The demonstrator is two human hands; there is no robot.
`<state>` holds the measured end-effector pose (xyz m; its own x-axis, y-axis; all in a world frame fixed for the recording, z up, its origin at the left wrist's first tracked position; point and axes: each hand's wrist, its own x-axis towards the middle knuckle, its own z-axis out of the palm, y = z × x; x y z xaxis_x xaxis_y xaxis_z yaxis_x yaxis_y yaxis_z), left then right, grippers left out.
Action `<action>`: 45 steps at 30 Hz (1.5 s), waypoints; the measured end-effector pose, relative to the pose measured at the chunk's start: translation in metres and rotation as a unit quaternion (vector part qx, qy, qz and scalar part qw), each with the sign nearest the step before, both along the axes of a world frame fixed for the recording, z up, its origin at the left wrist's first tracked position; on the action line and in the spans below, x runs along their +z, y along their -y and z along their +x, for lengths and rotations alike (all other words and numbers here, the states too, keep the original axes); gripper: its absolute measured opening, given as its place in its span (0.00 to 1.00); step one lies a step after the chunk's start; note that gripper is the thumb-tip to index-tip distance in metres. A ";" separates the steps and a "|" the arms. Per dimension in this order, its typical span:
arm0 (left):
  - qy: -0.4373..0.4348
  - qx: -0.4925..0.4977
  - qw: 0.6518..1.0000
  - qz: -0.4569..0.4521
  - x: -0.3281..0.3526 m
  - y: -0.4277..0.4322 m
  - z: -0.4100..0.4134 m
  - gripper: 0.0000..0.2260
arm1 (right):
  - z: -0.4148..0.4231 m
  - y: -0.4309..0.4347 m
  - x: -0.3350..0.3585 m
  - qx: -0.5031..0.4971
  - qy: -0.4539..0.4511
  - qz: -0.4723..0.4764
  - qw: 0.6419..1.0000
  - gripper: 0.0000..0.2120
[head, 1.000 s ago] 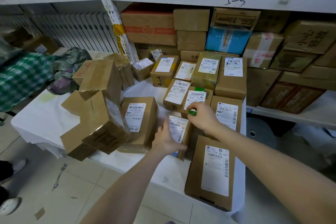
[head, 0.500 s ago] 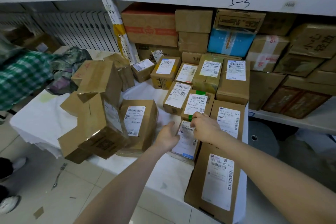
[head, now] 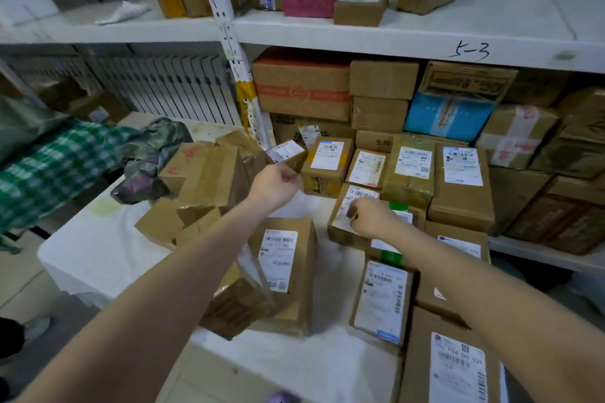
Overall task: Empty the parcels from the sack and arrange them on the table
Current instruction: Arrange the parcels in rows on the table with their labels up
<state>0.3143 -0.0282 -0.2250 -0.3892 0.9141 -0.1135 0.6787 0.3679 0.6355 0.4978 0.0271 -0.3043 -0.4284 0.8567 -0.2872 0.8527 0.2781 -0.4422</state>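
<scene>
Several brown cardboard parcels with white labels lie on the white-covered table (head: 98, 249). My left hand (head: 273, 185) is curled at the lower edge of a small labelled parcel (head: 285, 151), which sits tilted at the back of the table. My right hand (head: 371, 217) is a closed fist resting on the label of a flat parcel (head: 340, 232) beside a green-taped one (head: 398, 206). A labelled parcel (head: 383, 301) lies flat under my right forearm. A green checked sack (head: 49, 173) lies at the left. A loose heap of plain boxes (head: 203, 173) stands left of my left hand.
White metal shelves (head: 360, 36) packed with boxes rise behind and right of the table. A shelf upright (head: 229, 42) stands just behind the small parcel. Camouflage cloth (head: 150, 157) lies by the sack. Someone's shoe (head: 36, 327) is on the tiled floor at the left.
The labelled parcel both hands were tipping now lies flat on the table. Both hands have left it and moved farther back, the left to the small parcel, the right onto another label.
</scene>
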 end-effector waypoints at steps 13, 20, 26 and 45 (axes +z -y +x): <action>-0.063 0.189 0.972 -0.123 -0.009 -0.072 -0.209 0.33 | -0.248 -0.042 0.043 -0.076 -0.218 -0.105 0.967 0.14; 0.137 0.228 0.961 -0.081 -0.015 -0.083 -0.243 0.31 | -0.308 -0.035 0.054 -0.120 -0.096 -0.126 0.980 0.56; 0.242 0.244 0.939 0.023 -0.004 -0.095 -0.247 0.38 | -0.306 -0.032 0.062 -0.193 -0.119 -0.112 0.968 0.65; 0.643 -0.031 0.763 -0.056 0.005 -0.111 -0.157 0.28 | -0.137 -0.046 0.071 -0.422 -0.664 -0.319 0.528 0.21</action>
<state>0.1573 0.0827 -0.2196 0.1532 0.8826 -0.4445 -0.4621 0.4616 0.7572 0.3609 0.0736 -0.2335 -0.1576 0.8140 -0.5591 -0.6272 -0.5198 -0.5800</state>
